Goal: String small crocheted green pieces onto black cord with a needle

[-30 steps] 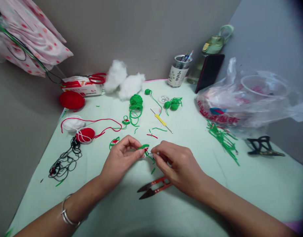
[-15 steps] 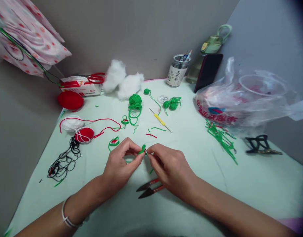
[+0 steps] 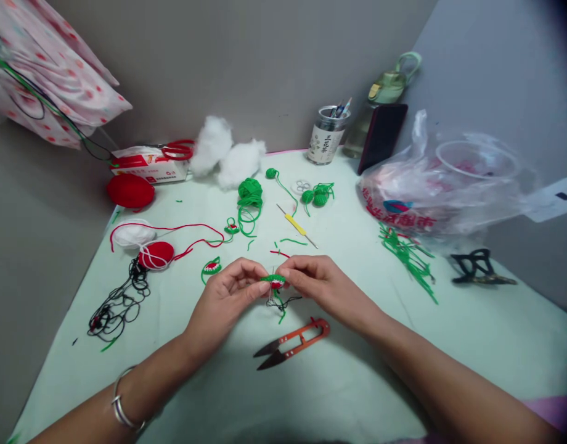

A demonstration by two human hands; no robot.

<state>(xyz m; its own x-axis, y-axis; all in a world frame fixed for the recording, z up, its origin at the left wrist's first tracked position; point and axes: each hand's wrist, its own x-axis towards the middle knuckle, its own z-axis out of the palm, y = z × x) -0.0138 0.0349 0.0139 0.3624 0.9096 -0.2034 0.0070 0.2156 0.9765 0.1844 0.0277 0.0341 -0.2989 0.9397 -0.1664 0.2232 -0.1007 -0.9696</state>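
- Holding up a small crocheted crescent, green with a red middle and white stitches, well in from both side edges of the pale green-topped table.
- Pinching its left end between thumb and index of the left hand, and its right end with the right hand. Can't tell if also gripping the thin needle-like sliver poking up behind.
- Pretty far along on this one, at a guess: shape and colours already there. Not finished though, with a green yarn tail and thin black thread dangling untrimmed.
- Lying nearer the table's left edge: a matching green-red-white crochet piece, plus another one further back. Both with loose ends, so probably not done either.
- Parked toward the front edge, untouched: orange-handled snips with dark blades.
- Toward the back edge, also untouched: yellow-handled metal crochet hook, fluffy white stuffing.
- Heaped toward the right edge: cut green yarn strands. Plenty trimmed already, maybe.
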